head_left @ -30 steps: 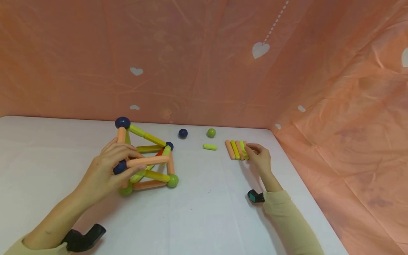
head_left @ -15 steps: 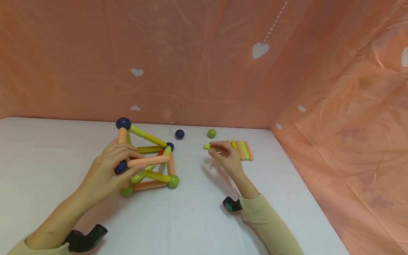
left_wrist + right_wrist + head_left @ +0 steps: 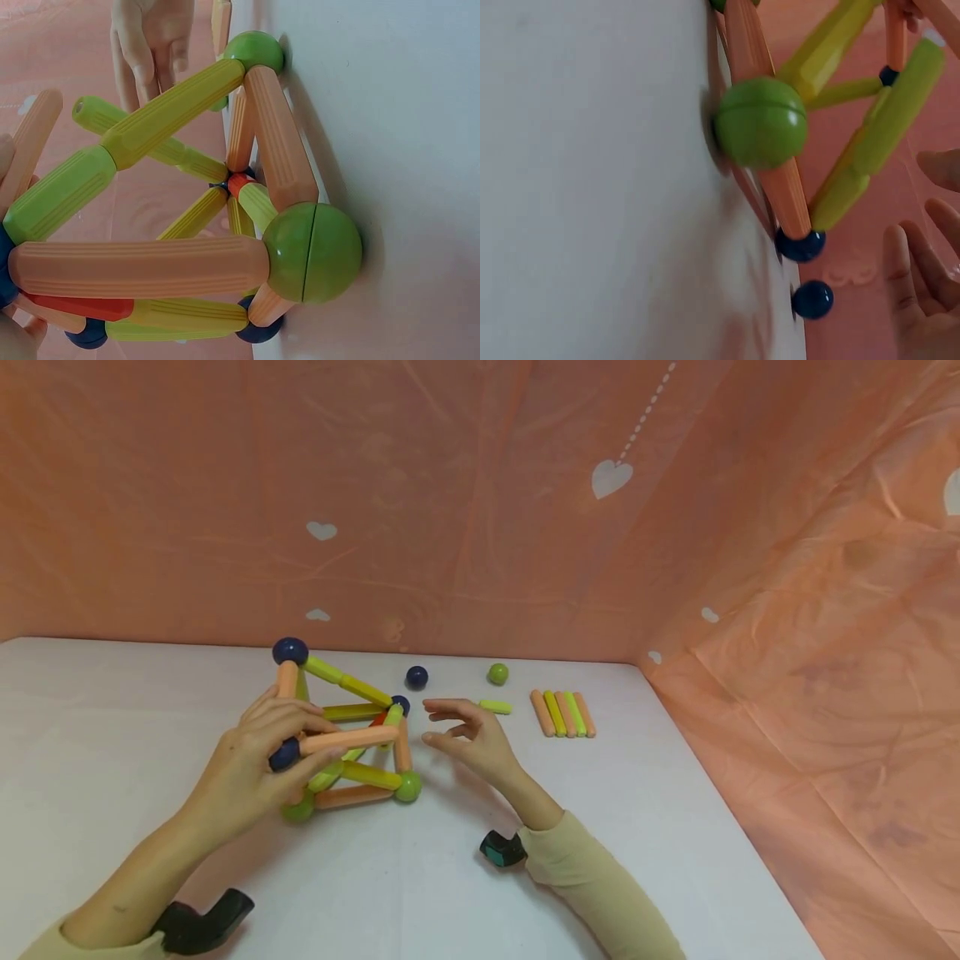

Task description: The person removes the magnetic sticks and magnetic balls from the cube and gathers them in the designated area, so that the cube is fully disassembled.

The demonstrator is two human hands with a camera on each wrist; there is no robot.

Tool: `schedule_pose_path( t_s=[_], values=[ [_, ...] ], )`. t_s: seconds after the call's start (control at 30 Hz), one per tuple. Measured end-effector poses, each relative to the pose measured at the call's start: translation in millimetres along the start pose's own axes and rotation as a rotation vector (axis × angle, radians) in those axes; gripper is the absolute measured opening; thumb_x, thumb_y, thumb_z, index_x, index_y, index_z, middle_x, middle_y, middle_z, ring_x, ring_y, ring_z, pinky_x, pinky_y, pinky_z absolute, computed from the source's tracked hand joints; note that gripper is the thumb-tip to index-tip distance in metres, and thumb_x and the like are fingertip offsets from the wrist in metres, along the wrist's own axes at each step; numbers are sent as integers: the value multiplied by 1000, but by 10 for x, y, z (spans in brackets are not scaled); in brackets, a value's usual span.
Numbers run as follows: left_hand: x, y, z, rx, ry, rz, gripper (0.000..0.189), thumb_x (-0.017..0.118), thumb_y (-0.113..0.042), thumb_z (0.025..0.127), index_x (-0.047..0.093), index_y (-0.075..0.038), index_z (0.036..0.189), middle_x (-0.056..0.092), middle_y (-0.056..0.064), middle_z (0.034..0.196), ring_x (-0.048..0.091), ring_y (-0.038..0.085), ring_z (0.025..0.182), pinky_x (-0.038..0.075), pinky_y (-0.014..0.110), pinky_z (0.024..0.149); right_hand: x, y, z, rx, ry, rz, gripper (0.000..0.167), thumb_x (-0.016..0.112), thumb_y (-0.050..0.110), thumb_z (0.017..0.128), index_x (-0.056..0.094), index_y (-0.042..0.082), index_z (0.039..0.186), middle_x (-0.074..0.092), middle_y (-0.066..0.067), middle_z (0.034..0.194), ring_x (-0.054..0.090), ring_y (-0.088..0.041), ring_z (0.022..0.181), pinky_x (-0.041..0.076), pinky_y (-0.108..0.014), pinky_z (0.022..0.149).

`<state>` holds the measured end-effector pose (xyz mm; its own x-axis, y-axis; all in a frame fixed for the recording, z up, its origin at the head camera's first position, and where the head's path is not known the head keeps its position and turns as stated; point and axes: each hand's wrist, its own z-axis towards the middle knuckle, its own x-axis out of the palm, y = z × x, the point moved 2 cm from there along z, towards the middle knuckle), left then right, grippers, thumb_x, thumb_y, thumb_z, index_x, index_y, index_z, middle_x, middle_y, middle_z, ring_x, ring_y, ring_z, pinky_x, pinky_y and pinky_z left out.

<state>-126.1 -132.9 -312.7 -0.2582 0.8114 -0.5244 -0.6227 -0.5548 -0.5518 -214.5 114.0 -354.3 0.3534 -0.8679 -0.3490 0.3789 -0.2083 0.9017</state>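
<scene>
A frame of magnetic sticks and balls [image 3: 369,775] stands on the white table at left. At its upper near corner, my left hand [image 3: 247,756] grips a dark blue ball [image 3: 284,755] and the orange stick [image 3: 352,740] that juts right from it. Part of the frame is hidden behind those fingers. My right hand [image 3: 480,743] is raised just right of the frame, its fingers and thumb apart with nothing between them. In the right wrist view, a green ball [image 3: 761,122] and a yellow-green stick [image 3: 900,105] of the frame appear beyond those spread fingers.
Behind the frame lie a loose dark blue ball [image 3: 417,677] and a loose green ball [image 3: 498,674]. A short lime stick [image 3: 496,707] is partly behind my right hand. Several sticks [image 3: 563,714] lie in a row farther right. A pink curtain [image 3: 450,527] hangs behind the table.
My right hand has moved left from the stick row, past the short lime stick, to the frame's right side. The loose dark blue ball has shifted slightly left. My left hand keeps its grip.
</scene>
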Motion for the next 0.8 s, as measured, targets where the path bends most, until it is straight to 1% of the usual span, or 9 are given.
schedule_pose_path(
  t_s=[0.13,0.33,0.43,0.53,0.63,0.7,0.8],
  values=[
    [3,0,1,0,2,1,23,82,-7,73,69,-9,93,68,0,93,54,11,101,19,38,118,102,-2,47,-26,33,0,43,69,-4,82,58,-5,124,58,-21,125,55,-32,116,53,-28,84],
    [3,-3,0,-9,8,11,23,81,-7,74,69,-9,93,67,1,93,54,13,101,19,39,118,217,2,103,-42,58,-10,44,72,-3,80,61,-4,122,59,-19,124,53,-35,116,52,-26,83],
    [2,-1,-3,-3,7,12,24,81,-5,73,69,-9,93,67,1,93,54,13,101,19,39,118,270,1,126,-58,75,-39,42,73,-1,79,63,-1,120,59,-16,125,52,-32,117,51,-29,85],
    [2,0,-3,2,6,11,24,82,-5,72,69,-9,93,67,0,92,54,15,101,18,38,119,313,-4,149,-78,87,-63,38,73,-1,80,65,0,117,60,-14,125,52,-24,117,51,-35,87],
    [1,-3,-2,3,6,9,25,82,-4,72,69,-9,93,67,0,92,55,16,100,18,38,119,334,-3,168,-94,77,-73,33,71,-1,82,66,-1,114,61,-15,123,53,-21,116,52,-36,86],
    [0,-6,-2,2,6,7,26,82,-3,71,69,-9,93,67,0,92,55,16,100,18,38,119,329,0,174,-91,61,-75,30,69,-1,84,66,-1,114,63,-15,121,55,-22,114,52,-32,85],
    [-3,-6,-2,0,5,9,26,82,-3,71,69,-9,93,67,0,92,54,15,101,18,38,119,297,8,181,-67,13,-109,29,68,1,85,67,1,114,66,-15,115,58,-24,110,51,-25,81]
  ],
)
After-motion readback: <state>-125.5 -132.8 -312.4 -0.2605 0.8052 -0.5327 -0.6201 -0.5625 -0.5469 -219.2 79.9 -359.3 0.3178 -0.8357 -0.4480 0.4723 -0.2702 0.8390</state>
